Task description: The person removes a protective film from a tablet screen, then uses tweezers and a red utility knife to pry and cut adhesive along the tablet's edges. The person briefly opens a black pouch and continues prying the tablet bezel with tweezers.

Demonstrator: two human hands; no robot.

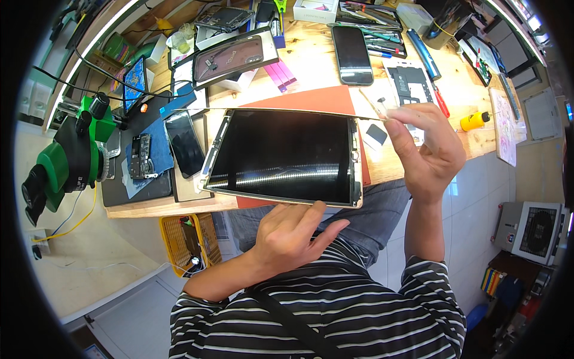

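Note:
An opened tablet (281, 157) with a dark display and a pale rim lies in front of me, over an orange-red mat at the table's near edge. Curled against its near edge are the fingers of my left hand (293, 230), with the thumb stuck out to the right; their tips are partly hidden. Beyond the display runs a thin, pale-edged panel (269, 110), seen nearly edge-on. My right hand (431, 143) is raised at the tablet's far right corner, thumb and index finger pinching the right end of that panel. Whether the panel is still joined to the tablet, I cannot tell.
Left of the tablet lie a dark phone (184, 143), a circuit board (142, 157) on blue cloth, and a green-and-black microscope (72, 149). Beyond are another phone (353, 55) and a tool tray (373, 27). A yellow bottle (475, 121) stands right; a yellow basket (173, 239) sits below.

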